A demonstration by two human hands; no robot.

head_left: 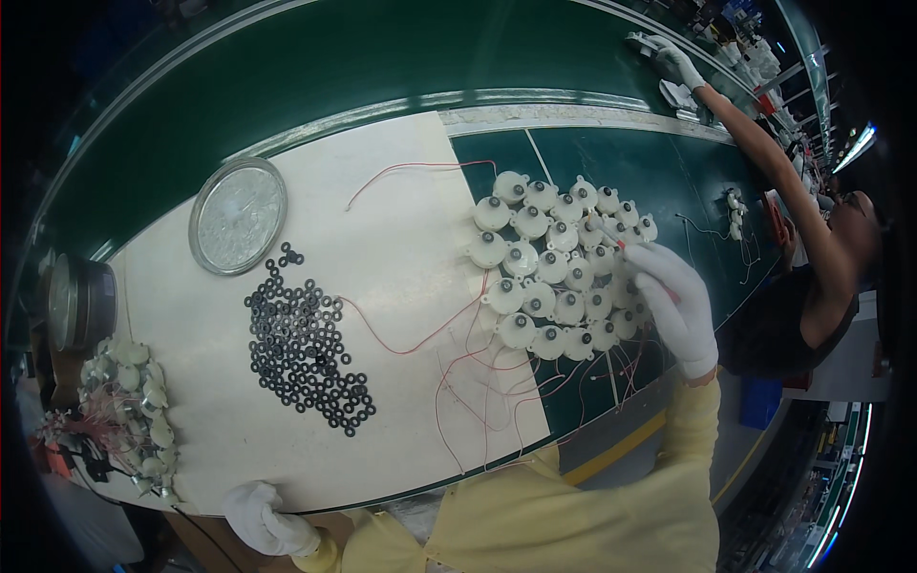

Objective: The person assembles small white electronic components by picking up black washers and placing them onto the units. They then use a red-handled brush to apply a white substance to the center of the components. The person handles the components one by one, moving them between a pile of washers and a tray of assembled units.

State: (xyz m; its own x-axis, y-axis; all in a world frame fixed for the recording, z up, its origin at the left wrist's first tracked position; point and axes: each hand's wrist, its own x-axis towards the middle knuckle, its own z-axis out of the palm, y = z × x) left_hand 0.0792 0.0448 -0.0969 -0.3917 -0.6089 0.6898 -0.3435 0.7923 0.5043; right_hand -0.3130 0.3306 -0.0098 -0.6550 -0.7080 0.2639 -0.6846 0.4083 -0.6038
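Note:
My right hand [676, 310], in a white glove, reaches over a cluster of round white plastic housings [568, 306]. Its fingers close on a slim pen-like tool [607, 232] with a red part and a pale tip, whose exact kind I cannot make out. The tip points down at the housings in the upper part of the cluster. Most housings show a dark ring or stub on top, and thin red wires [382, 351] trail from them. At the near table edge rests my left hand [264, 520], gloved and curled; whatever its fingers may enclose is hidden.
Many small black rings [296, 344] lie left of the housings, below a round metal lid or dish [238, 217]. More wired white parts [129, 411] are heaped at far left, near dark round containers [81, 301]. At right, a co-worker's gloved hand [676, 62] reaches across the green belt [382, 57].

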